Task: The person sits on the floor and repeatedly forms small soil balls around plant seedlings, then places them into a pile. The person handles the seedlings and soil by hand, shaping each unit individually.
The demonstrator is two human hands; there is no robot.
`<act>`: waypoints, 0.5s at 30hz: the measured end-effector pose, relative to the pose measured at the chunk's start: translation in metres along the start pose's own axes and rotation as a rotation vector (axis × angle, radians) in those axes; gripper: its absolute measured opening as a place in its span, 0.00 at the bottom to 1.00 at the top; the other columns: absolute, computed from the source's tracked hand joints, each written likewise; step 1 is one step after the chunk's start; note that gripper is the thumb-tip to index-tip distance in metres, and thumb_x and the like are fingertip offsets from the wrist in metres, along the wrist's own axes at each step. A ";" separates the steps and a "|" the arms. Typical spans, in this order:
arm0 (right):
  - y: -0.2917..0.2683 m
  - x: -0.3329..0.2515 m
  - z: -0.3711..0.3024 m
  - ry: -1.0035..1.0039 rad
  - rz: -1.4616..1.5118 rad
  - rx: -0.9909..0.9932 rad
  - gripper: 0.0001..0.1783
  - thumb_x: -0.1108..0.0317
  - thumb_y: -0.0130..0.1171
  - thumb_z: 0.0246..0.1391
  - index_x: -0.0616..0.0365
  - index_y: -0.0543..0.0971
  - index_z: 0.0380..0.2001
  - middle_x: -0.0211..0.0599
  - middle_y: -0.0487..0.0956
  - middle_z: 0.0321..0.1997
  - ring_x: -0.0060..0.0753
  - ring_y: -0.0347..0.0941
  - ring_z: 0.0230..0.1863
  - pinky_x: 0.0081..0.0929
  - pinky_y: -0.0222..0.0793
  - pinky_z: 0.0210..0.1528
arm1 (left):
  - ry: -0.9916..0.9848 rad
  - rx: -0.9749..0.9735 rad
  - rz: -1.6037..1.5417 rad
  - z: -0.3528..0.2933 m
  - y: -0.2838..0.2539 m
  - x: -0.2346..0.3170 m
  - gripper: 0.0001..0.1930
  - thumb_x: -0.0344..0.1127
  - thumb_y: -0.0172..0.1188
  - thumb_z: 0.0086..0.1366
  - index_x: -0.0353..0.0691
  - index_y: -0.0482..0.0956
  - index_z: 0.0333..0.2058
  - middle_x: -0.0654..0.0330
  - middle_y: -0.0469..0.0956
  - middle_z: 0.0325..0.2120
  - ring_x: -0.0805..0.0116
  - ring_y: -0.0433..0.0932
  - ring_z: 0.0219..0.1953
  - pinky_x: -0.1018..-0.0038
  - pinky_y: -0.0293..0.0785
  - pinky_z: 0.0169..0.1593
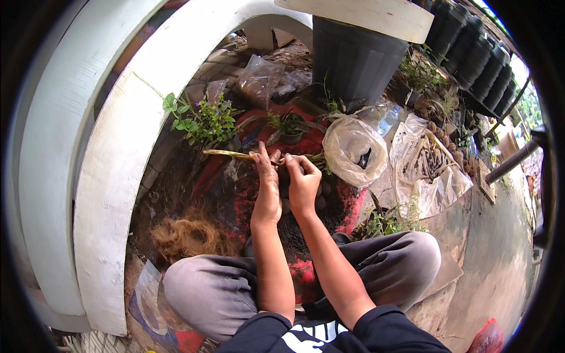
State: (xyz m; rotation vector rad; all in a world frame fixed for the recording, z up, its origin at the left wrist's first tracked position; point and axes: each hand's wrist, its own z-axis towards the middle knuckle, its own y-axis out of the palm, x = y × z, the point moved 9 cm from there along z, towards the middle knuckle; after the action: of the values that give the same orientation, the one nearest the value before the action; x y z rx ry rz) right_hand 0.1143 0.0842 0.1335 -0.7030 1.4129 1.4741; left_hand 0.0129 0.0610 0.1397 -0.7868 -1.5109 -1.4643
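Observation:
My left hand is raised in front of me, soil on its skin. A long, narrow yellowish leaf runs from its fingers out to the left. Close beside it, my right hand has thumb and forefinger pinched together at the left fingertips. What lies in that pinch is mostly hidden; thin green-yellow leaves show just behind the right hand. Below both hands lies dark loose soil on a red and black sheet. A small potted plant stands beyond them.
Brown fibre lies left of my knees. Right of my hands are an open clear plastic bag and a sheet with dark sticks. A large black pot stands ahead; white curved panels rise at left. A leafy plant grows nearby.

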 end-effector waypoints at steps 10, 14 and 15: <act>0.035 -0.011 0.001 -0.103 -0.129 -0.394 0.14 0.66 0.57 0.63 0.69 0.84 0.35 0.41 0.85 0.37 0.27 0.78 0.43 0.27 0.71 0.49 | 0.084 0.208 0.089 0.011 -0.022 -0.004 0.49 0.78 0.23 0.66 0.44 0.54 0.71 0.48 0.63 0.64 0.56 0.63 0.65 0.62 0.50 0.70; 0.025 -0.010 -0.010 -0.184 -0.227 -0.245 0.12 0.70 0.60 0.61 0.69 0.80 0.27 0.30 0.79 0.27 0.16 0.70 0.31 0.21 0.66 0.36 | 0.206 0.398 -0.047 0.005 -0.028 0.000 0.48 0.76 0.26 0.68 0.44 0.41 0.73 0.44 0.51 0.70 0.53 0.54 0.71 0.59 0.47 0.72; 0.020 -0.006 -0.009 -0.148 -0.211 -0.220 0.12 0.70 0.60 0.61 0.68 0.80 0.26 0.29 0.79 0.26 0.16 0.69 0.30 0.20 0.66 0.35 | 0.168 0.404 -0.080 0.005 -0.026 -0.004 0.48 0.75 0.27 0.68 0.44 0.39 0.73 0.44 0.48 0.71 0.53 0.52 0.72 0.59 0.46 0.72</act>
State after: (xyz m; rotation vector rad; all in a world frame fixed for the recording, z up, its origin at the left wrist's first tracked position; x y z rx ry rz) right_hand 0.0965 0.0761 0.1460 -0.8345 1.0411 1.4937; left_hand -0.0095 0.0638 0.1247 -0.3561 -1.6493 -1.1909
